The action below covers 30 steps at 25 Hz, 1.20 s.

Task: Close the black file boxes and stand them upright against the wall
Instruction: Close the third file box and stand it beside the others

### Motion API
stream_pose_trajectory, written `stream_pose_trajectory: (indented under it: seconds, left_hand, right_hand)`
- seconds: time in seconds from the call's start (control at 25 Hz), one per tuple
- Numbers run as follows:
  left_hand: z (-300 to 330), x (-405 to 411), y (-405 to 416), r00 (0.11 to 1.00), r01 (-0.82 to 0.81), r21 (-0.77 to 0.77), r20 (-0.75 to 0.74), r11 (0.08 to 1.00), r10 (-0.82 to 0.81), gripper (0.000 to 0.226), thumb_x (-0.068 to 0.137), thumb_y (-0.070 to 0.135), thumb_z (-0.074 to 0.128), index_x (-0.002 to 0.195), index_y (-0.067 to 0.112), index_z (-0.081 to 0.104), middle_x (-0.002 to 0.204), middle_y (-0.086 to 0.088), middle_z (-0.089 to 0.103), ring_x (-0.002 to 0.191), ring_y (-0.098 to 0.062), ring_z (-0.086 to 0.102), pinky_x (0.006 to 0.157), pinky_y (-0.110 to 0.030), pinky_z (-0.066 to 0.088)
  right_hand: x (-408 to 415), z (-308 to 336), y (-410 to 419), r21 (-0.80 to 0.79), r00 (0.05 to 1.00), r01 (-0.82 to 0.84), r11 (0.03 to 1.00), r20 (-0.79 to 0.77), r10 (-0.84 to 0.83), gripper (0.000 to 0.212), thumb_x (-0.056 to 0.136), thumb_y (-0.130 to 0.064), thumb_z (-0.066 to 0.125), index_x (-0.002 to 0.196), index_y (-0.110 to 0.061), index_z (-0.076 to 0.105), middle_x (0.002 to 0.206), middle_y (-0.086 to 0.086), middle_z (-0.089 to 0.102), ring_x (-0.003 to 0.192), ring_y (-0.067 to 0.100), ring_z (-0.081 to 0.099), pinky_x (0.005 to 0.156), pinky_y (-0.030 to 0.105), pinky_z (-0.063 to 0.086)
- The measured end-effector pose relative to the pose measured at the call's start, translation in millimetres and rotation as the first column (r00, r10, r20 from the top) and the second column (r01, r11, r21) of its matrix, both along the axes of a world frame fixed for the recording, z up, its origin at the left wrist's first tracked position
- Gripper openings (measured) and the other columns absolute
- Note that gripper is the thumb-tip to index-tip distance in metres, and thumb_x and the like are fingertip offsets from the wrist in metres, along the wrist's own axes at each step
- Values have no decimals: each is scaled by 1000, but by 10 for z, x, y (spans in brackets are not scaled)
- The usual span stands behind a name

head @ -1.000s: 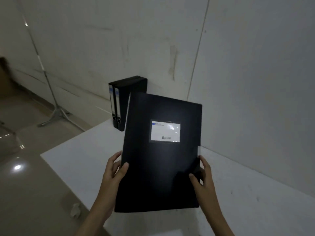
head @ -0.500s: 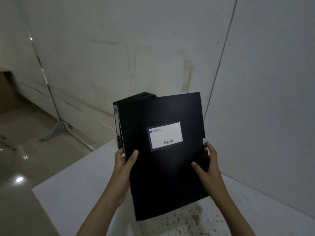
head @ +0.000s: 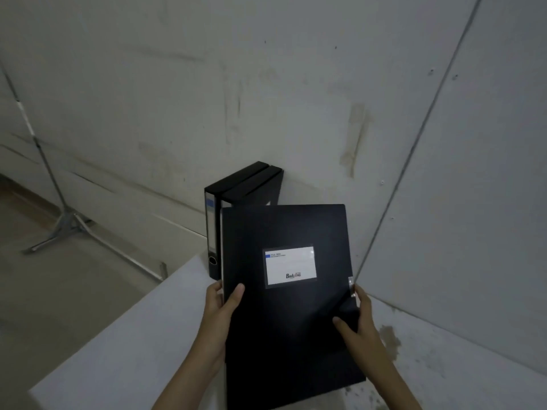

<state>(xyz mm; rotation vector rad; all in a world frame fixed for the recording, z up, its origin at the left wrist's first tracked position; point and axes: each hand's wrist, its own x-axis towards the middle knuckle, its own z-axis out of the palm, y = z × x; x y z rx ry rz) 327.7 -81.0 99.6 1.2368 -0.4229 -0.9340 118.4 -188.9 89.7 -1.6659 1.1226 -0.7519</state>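
So I'm looking at a black file box [head: 284,297] held up over the desk [head: 118,350] by both hands, front face toward me. It's closed as far as I can see, flat matte black, with a white label [head: 290,266] in a clear pocket on the front and a small metal clasp [head: 351,287] on its right edge. The left hand [head: 220,309] has a grip on the left edge, thumb on the front and fingers wrapped behind. The right hand [head: 358,324] clamps the right edge just below the clasp, thumb on the front.

Right behind it, two more black file boxes [head: 236,208] already stand upright side by side against the wall [head: 266,99], spines toward me, the left one showing a grey spine strip and a finger hole.

The desk is white, with brownish stains near the right hand. The wall is grubby grey with streaks. Off to the left there's a shiny floor [head: 59,291] and a metal stand [head: 63,223].
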Motion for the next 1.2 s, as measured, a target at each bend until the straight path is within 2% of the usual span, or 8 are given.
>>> stream_pose_trajectory:
  seconds: [0.16,0.32,0.4,0.48,0.6,0.8,0.96,1.2]
  left_hand:
    - [-31,510,-11,995,-72,-80,63,994,77,43,86,30,57,125,30,41,123,-3,57,106,-19,59,77,-30,49]
    - [-57,678,-123,975,-85,-166,190,982,116,33,75,41,60,98,58,43,113,15,57,98,4,60,71,-13,49]
    - [-159,653,-254,941,-104,-146,306,984,145,39,78,34,63,104,51,39,116,12,52,104,0,56,76,-11,48]
    - [-307,605,-398,895,-121,-119,415,986,160,47,83,16,64,114,32,34,122,-3,46,112,-18,49,90,-28,48]
    - [-537,533,-534,868,-131,-70,475,989,149,52,83,9,65,115,28,30,119,-3,42,112,-24,47,91,-35,46]
    - [-817,582,-697,884,-71,-15,462,997,70,64,76,-9,65,111,23,22,114,0,34,108,-27,45,83,-32,44]
    - [-896,620,-784,913,-74,-11,401,997,72,59,77,-11,63,109,23,27,115,-6,37,110,-33,46,77,-31,48]
    - [-724,668,-990,803,-232,26,569,972,177,87,64,2,81,133,8,29,139,-18,29,128,-36,32,100,-47,42]
  right_hand:
    - [630,65,-63,-19,999,-33,999,-4,33,70,89,-3,54,141,-32,16,146,6,35,131,24,38,112,47,33]
    - [1170,277,-111,-278,994,96,956,-19,-105,71,88,-9,59,144,-20,17,152,10,24,140,25,22,115,40,19]
    - [1419,447,-92,-393,999,40,919,22,-34,74,88,-17,60,144,-30,13,156,6,13,143,18,11,115,37,16]
    - [1663,582,-66,-457,996,-54,888,42,82,75,87,-28,59,139,-49,9,157,-4,-2,142,4,0,111,31,14]
    - [1884,635,-43,-391,977,-194,900,8,214,67,84,-43,59,127,-67,14,152,-20,-20,142,7,-4,109,33,17]
    - [1888,390,-89,-402,969,-243,883,-71,235,63,78,-32,71,113,-57,25,147,-25,-17,125,-29,-1,91,-7,23]
    - [1868,273,-136,-356,968,-244,902,-31,249,61,74,-28,76,109,-51,32,148,-29,-20,140,-8,1,111,41,36]
    - [1899,229,-450,-370,959,-258,892,15,283,59,74,-30,76,115,-47,36,151,-30,-20,144,0,-1,112,50,34]
